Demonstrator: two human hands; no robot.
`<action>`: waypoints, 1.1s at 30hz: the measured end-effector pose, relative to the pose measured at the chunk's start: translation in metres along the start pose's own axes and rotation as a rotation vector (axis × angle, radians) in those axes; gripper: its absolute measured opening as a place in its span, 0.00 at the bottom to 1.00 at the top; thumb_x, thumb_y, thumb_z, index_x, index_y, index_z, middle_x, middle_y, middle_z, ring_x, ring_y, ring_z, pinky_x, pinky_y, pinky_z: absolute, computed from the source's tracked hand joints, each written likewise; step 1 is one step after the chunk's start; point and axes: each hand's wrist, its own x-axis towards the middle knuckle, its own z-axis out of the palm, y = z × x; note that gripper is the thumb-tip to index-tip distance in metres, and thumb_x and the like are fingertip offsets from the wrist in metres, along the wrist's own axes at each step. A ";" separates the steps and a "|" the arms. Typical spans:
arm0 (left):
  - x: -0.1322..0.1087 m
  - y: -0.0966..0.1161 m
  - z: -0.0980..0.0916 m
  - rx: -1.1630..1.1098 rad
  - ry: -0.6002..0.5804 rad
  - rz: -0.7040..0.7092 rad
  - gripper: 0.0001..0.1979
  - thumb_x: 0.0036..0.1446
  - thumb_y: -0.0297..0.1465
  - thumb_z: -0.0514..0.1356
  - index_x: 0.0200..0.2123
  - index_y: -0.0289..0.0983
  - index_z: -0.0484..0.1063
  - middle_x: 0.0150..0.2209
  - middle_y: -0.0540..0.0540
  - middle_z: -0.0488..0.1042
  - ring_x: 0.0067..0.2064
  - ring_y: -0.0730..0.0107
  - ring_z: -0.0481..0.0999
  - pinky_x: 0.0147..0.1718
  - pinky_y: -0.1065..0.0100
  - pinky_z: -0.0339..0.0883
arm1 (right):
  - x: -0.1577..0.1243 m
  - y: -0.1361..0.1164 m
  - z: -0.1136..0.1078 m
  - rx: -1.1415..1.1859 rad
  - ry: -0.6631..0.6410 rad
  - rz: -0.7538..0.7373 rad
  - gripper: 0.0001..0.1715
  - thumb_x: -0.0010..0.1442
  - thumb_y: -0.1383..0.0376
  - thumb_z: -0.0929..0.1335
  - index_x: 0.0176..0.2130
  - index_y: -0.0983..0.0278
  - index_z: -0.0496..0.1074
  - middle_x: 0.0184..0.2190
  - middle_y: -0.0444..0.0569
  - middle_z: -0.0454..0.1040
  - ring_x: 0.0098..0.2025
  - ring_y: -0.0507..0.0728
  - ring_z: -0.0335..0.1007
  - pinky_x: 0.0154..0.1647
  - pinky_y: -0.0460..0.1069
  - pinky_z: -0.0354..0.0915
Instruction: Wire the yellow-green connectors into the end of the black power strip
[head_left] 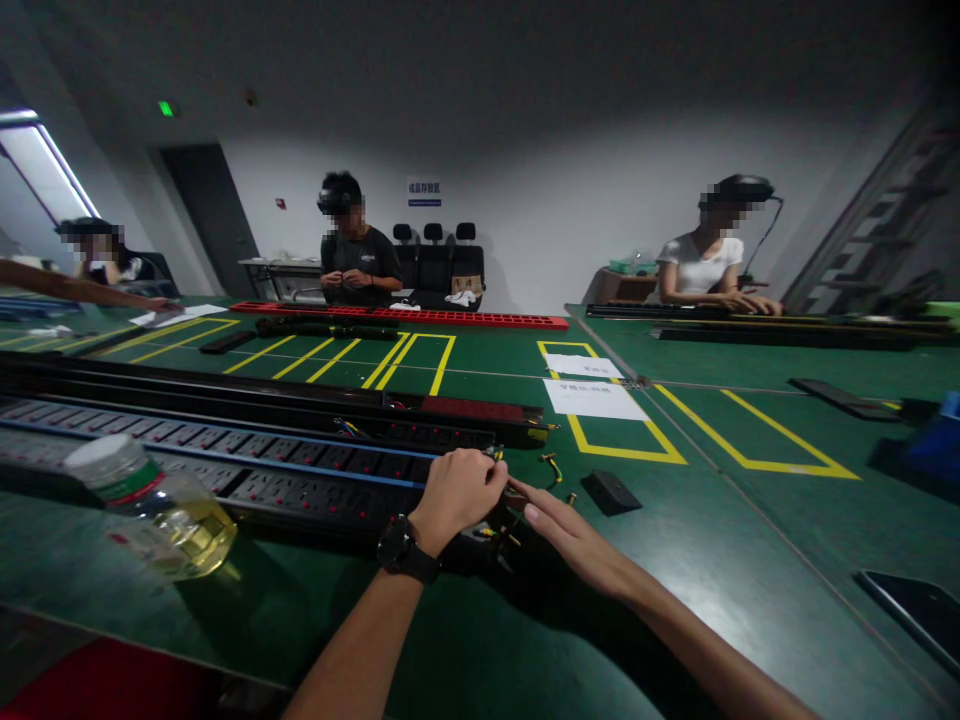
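A long black power strip [247, 470] with several sockets lies across the green table [465, 640] in front of me. My left hand [456, 495], with a black watch on its wrist, is curled closed at the strip's right end, where coloured wires [499, 535] stick out. What its fingers pinch is hidden. My right hand [570, 535] reaches in from the right, fingers stretched flat and together, touching the same end of the strip just below the left hand.
A plastic bottle [161, 510] of yellowish liquid lies at the left. A small black cap [610, 492] and loose wire bits [553, 463] sit right of the strip. Papers [592, 398] lie in yellow floor-tape boxes. A phone [911, 605] lies far right. Three people work at other tables.
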 end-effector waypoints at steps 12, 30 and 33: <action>0.000 0.000 0.002 0.024 0.016 0.006 0.25 0.73 0.41 0.47 0.38 0.39 0.84 0.41 0.40 0.84 0.44 0.57 0.84 0.44 0.62 0.73 | -0.001 -0.002 0.000 -0.003 -0.008 -0.014 0.40 0.71 0.39 0.63 0.72 0.56 0.64 0.70 0.56 0.67 0.70 0.70 0.62 0.73 0.71 0.50; 0.001 -0.001 0.003 0.022 0.012 -0.009 0.25 0.73 0.40 0.48 0.38 0.39 0.84 0.42 0.40 0.84 0.46 0.58 0.84 0.46 0.63 0.72 | -0.001 -0.012 -0.001 -0.052 -0.004 -0.050 0.37 0.72 0.41 0.62 0.71 0.53 0.64 0.69 0.53 0.68 0.69 0.70 0.63 0.72 0.69 0.54; 0.002 -0.001 0.003 0.021 0.004 -0.016 0.25 0.73 0.40 0.48 0.39 0.39 0.84 0.43 0.39 0.84 0.46 0.57 0.83 0.47 0.63 0.72 | 0.000 -0.013 0.000 -0.047 -0.008 -0.058 0.38 0.72 0.41 0.61 0.72 0.53 0.63 0.69 0.52 0.67 0.70 0.69 0.62 0.72 0.69 0.53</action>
